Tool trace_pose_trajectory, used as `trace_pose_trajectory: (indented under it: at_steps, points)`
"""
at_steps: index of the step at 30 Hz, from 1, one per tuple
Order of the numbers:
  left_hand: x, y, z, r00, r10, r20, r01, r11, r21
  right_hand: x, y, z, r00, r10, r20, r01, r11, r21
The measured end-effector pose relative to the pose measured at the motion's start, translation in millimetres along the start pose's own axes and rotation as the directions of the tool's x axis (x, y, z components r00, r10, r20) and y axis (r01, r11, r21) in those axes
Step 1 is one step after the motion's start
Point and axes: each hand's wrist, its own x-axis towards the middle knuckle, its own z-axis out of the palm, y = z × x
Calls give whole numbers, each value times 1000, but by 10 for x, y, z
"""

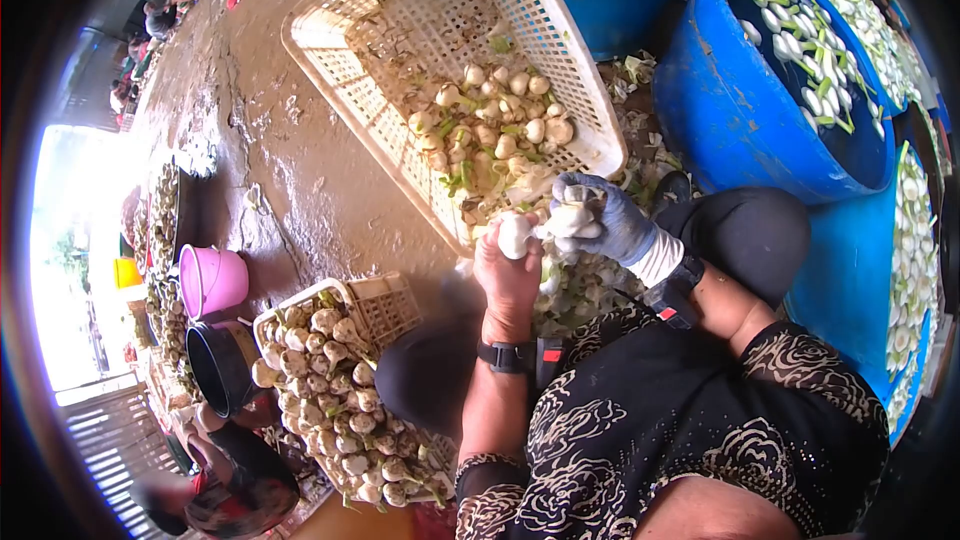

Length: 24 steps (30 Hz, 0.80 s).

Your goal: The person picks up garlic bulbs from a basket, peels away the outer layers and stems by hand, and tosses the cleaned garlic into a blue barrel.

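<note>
My left hand (508, 275) is bare, and its fingers are closed round a smooth white bulb (515, 236). Right beside it, my right hand (612, 225), in a grey-blue glove, grips a whitish piece (574, 221); whether this is another bulb or loose peel is unclear. Both hands are over the near edge of a large cream crate (598, 130), which holds unpeeled bulbs (505, 146) and scraps of skin. Loose peelings (570, 302) lie below the hands.
A smaller crate (398, 310) heaped with bulbs stands at left, near a pink bucket (215, 280) and a black bucket (222, 368). A blue tub (700, 90) at right holds water and peeled bulbs. Another person (240, 475) sits at lower left.
</note>
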Motion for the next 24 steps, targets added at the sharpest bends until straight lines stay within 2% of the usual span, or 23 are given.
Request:
trace_pose_trajectory:
  at_steps: [1,2,3,4,5,6,7,8,9,10,11,12,13,14,15,16,17,18,19,21,23,24]
  points:
    - [0,52,-9,993,-30,110,37,997,-67,-65,-59,-19,998,39,-49,-39,999,-2]
    - [20,65,-29,997,-29,77,39,991,-130,-74,-136,22,998,42,-51,-42,999,-2]
    - [24,61,-44,997,-28,76,38,991,-131,-56,-221,48,989,140,-45,-147,950,-275]
    - [22,56,-58,999,6,34,-2,992,-127,-44,-260,56,970,233,-65,-232,819,-525]
    - [19,55,-62,999,41,-7,-41,992,-121,-16,-214,19,970,234,-65,-233,819,-525]
    - [8,55,-60,994,105,-14,-106,992,-67,33,-125,-38,941,323,-100,-210,325,-922]
    - [-2,37,-56,994,105,-13,-106,992,-68,46,-54,-91,911,370,-182,-72,-293,-953]
    - [-6,3,-54,921,390,-10,-336,806,487,-18,20,-76,967,222,-124,5,-505,-863]
    - [-4,-12,-48,787,597,154,-401,306,863,-27,69,-118,968,217,-125,2,-507,-862]
    - [48,-9,-232,794,584,170,-349,208,914,-4,121,-190,989,144,10,27,-114,-993]
    - [-57,-4,48,836,549,5,-217,322,922,14,160,-221,994,24,105,93,294,-951]
    - [-44,-70,60,865,501,19,-239,378,894,51,171,-112,990,144,2,-91,637,-765]
    - [-16,-113,72,891,453,39,-259,435,862,-21,190,34,982,121,-146,-186,753,-631]
    - [-77,-61,269,917,398,-32,-134,382,914,7,201,-58,948,201,-246,-300,820,-487]
    - [-34,-69,214,917,398,-31,-136,383,914,71,250,-259,898,294,-327,-398,859,-321]
    - [28,-80,109,887,452,-99,-155,491,857,276,423,-941,938,195,-287,-329,761,-559]
    - [70,-74,44,852,493,-175,-180,590,787,504,487,-1520,969,110,-220,-241,609,-756]
    - [54,-26,66,858,472,-201,-198,666,719,638,99,-907,991,41,-130,-89,916,-391]
    - [46,-19,80,858,470,-206,-194,668,719,779,-317,-200,999,-28,-38,32,996,87]
    - [46,-6,96,853,433,-291,-224,808,545,1072,-953,306,949,-197,247,174,979,109]
    - [71,34,140,845,453,-285,-258,811,525,1396,-1062,244,933,-334,134,353,921,-164]
    - [82,59,147,844,456,-283,-271,817,509,1554,-988,37,937,-349,2,297,796,-527]
